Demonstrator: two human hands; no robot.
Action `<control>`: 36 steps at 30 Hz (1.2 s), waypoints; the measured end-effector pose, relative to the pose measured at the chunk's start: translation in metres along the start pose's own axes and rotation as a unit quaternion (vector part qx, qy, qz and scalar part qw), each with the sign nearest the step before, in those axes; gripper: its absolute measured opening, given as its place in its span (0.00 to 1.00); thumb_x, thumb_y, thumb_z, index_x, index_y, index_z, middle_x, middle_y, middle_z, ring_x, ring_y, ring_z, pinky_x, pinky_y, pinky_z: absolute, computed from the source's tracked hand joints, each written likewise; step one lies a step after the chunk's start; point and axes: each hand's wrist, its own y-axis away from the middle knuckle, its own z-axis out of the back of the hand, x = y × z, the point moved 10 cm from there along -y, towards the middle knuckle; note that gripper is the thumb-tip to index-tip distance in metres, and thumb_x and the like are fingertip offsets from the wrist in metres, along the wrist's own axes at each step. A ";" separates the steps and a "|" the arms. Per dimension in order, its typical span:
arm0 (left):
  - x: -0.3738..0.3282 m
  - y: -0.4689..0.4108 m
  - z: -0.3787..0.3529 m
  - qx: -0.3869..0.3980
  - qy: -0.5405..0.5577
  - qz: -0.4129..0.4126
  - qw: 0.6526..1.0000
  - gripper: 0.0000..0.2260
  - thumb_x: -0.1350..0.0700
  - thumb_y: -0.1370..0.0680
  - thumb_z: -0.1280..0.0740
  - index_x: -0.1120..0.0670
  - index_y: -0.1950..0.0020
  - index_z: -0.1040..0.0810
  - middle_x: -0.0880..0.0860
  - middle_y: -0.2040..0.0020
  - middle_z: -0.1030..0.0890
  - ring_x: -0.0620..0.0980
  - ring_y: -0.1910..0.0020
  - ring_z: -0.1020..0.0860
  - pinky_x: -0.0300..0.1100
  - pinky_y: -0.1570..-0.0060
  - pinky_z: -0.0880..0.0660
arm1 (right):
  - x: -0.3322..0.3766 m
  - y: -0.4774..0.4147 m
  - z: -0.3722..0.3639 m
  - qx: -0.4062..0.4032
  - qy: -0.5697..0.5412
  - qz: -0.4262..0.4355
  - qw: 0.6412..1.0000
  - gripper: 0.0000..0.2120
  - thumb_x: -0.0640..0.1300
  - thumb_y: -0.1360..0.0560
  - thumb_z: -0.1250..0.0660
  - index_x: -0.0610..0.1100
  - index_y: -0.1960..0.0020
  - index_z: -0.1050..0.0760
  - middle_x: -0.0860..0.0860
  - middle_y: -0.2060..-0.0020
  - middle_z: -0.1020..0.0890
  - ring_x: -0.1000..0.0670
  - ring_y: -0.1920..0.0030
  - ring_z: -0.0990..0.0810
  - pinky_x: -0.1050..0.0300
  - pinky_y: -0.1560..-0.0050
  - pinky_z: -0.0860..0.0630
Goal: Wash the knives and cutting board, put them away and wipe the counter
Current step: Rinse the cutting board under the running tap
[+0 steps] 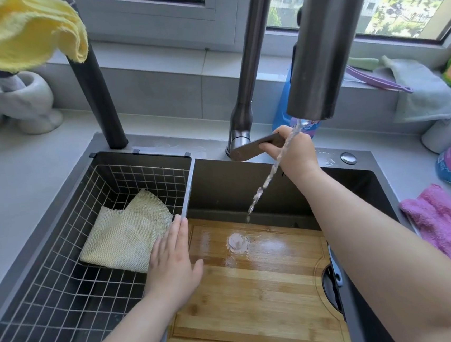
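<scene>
Now: R hand curled round faucet lever, 12 o'clock of sink. L hand flat, fingers straight, gripping nothing, laid on 9 o'clock edge of cutting board in sink. Risks: splash onto counter from opening lever too far; board slip, being ungripped. Poss. knife at 3 o'clock, unclear.

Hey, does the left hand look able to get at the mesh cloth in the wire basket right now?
Probably yes: the left hand is open right beside the mesh cloth, which lies uncovered in the wire basket, nothing between them.
</scene>
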 end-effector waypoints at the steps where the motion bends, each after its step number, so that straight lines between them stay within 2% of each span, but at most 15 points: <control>1: 0.000 0.000 0.000 -0.001 0.000 0.000 1.000 0.35 0.50 0.21 0.44 0.54 0.27 0.67 0.50 0.25 0.66 0.46 0.26 0.62 0.39 0.30 0.65 | -0.002 -0.001 -0.002 0.001 -0.001 -0.002 1.000 0.14 0.47 0.24 0.35 0.39 0.43 0.26 0.46 0.47 0.19 0.50 0.50 0.22 0.70 0.57 0.32; 3: 0.000 0.000 0.000 -0.003 0.002 -0.002 1.000 0.35 0.50 0.21 0.44 0.54 0.27 0.67 0.50 0.25 0.66 0.46 0.26 0.62 0.39 0.30 0.64 | -0.004 -0.002 -0.005 0.003 -0.013 -0.007 1.000 0.14 0.46 0.25 0.34 0.39 0.44 0.25 0.46 0.48 0.19 0.49 0.48 0.21 0.70 0.58 0.31; 6: 0.000 0.000 0.000 -0.006 0.008 -0.006 1.000 0.35 0.50 0.21 0.44 0.53 0.27 0.67 0.50 0.25 0.66 0.46 0.26 0.62 0.39 0.30 0.64 | -0.007 -0.003 -0.006 -0.001 -0.038 -0.011 0.999 0.13 0.45 0.25 0.34 0.39 0.45 0.25 0.45 0.49 0.19 0.47 0.47 0.21 0.63 0.51 0.26; 11: -0.001 0.000 0.001 -0.012 0.008 -0.013 1.000 0.35 0.50 0.21 0.44 0.53 0.27 0.67 0.50 0.25 0.66 0.46 0.26 0.62 0.40 0.30 0.64 | -0.005 -0.002 -0.005 0.006 -0.029 -0.001 1.000 0.10 0.46 0.24 0.35 0.42 0.47 0.26 0.59 0.65 0.30 0.54 0.57 0.28 0.73 0.68 0.36; 14: -0.001 0.000 0.001 -0.013 0.004 -0.010 1.000 0.35 0.50 0.21 0.44 0.53 0.27 0.67 0.50 0.25 0.66 0.47 0.25 0.61 0.40 0.29 0.63 | -0.011 0.004 -0.005 0.022 -0.106 -0.023 0.994 0.13 0.45 0.25 0.34 0.41 0.42 0.29 0.56 0.60 0.28 0.55 0.54 0.29 0.74 0.61 0.34; 16: -0.002 0.001 0.003 -0.019 0.004 -0.009 1.000 0.35 0.50 0.21 0.44 0.53 0.26 0.67 0.50 0.25 0.65 0.47 0.25 0.61 0.40 0.29 0.62 | -0.030 0.017 -0.007 0.031 -0.158 -0.063 0.985 0.18 0.45 0.25 0.34 0.41 0.38 0.32 0.51 0.52 0.26 0.54 0.51 0.28 0.73 0.58 0.33; 20: -0.005 0.001 0.005 -0.023 -0.008 -0.014 1.000 0.34 0.50 0.21 0.44 0.54 0.26 0.67 0.50 0.25 0.65 0.47 0.25 0.61 0.40 0.29 0.63 | -0.118 0.073 -0.023 0.028 -0.162 -0.209 0.964 0.19 0.44 0.24 0.36 0.39 0.36 0.31 0.44 0.44 0.23 0.46 0.44 0.25 0.56 0.45 0.31; 24: -0.010 0.001 0.006 -0.046 -0.060 -0.033 0.997 0.34 0.49 0.21 0.45 0.55 0.26 0.66 0.51 0.25 0.65 0.47 0.26 0.63 0.40 0.30 0.65 | -0.216 0.161 -0.060 0.148 -0.067 -0.395 0.904 0.20 0.42 0.23 0.39 0.37 0.33 0.34 0.40 0.38 0.26 0.42 0.40 0.27 0.52 0.43 0.30; 26: -0.016 0.001 0.008 -0.077 -0.087 -0.075 0.990 0.35 0.51 0.22 0.40 0.58 0.25 0.59 0.55 0.24 0.58 0.49 0.25 0.59 0.40 0.30 0.64 | -0.242 0.195 -0.073 0.199 -0.051 -0.445 0.872 0.19 0.42 0.23 0.39 0.36 0.34 0.34 0.41 0.46 0.24 0.44 0.48 0.27 0.55 0.52 0.31; 27: -0.022 0.003 0.009 -0.106 -0.115 -0.116 0.981 0.37 0.53 0.27 0.33 0.61 0.26 0.50 0.59 0.24 0.48 0.51 0.26 0.52 0.40 0.29 0.61 | -0.250 0.206 -0.078 0.215 -0.045 -0.456 0.863 0.18 0.42 0.23 0.39 0.35 0.35 0.34 0.43 0.52 0.25 0.45 0.52 0.28 0.57 0.56 0.32; 29: -0.029 0.002 0.003 -0.110 -0.145 -0.162 0.970 0.39 0.57 0.41 0.21 0.63 0.34 0.33 0.62 0.35 0.28 0.54 0.33 0.39 0.41 0.30 0.58 | -0.259 0.220 -0.086 0.244 -0.031 -0.462 0.852 0.18 0.41 0.23 0.41 0.34 0.35 0.34 0.47 0.58 0.28 0.47 0.56 0.29 0.59 0.60 0.33; 30: -0.029 0.001 -0.001 -0.111 -0.156 -0.174 0.966 0.39 0.58 0.45 0.20 0.62 0.37 0.30 0.62 0.39 0.24 0.54 0.36 0.37 0.40 0.30 0.59 | -0.261 0.224 -0.090 0.263 -0.025 -0.464 0.846 0.19 0.40 0.22 0.41 0.34 0.34 0.35 0.48 0.60 0.30 0.49 0.60 0.29 0.60 0.62 0.34; 32: -0.027 -0.001 -0.007 -0.094 -0.165 -0.179 0.965 0.37 0.57 0.47 0.19 0.61 0.40 0.26 0.60 0.41 0.21 0.53 0.38 0.36 0.39 0.31 0.60 | -0.264 0.230 -0.099 0.294 -0.021 -0.472 0.831 0.21 0.40 0.22 0.42 0.35 0.31 0.39 0.51 0.66 0.35 0.53 0.67 0.34 0.62 0.67 0.36; 34: -0.027 -0.001 -0.009 -0.081 -0.168 -0.178 0.966 0.35 0.56 0.47 0.19 0.61 0.41 0.24 0.59 0.41 0.21 0.52 0.38 0.36 0.39 0.31 0.60 | -0.267 0.230 -0.105 0.294 -0.042 -0.487 0.821 0.24 0.41 0.22 0.42 0.35 0.29 0.42 0.51 0.68 0.39 0.54 0.69 0.39 0.61 0.63 0.34; 36: -0.027 -0.001 -0.012 -0.071 -0.179 -0.182 0.964 0.34 0.56 0.46 0.19 0.61 0.42 0.23 0.59 0.41 0.21 0.52 0.38 0.36 0.39 0.31 0.60 | -0.269 0.229 -0.108 0.278 -0.067 -0.502 0.816 0.24 0.42 0.21 0.42 0.36 0.28 0.43 0.50 0.66 0.36 0.52 0.67 0.36 0.58 0.56 0.34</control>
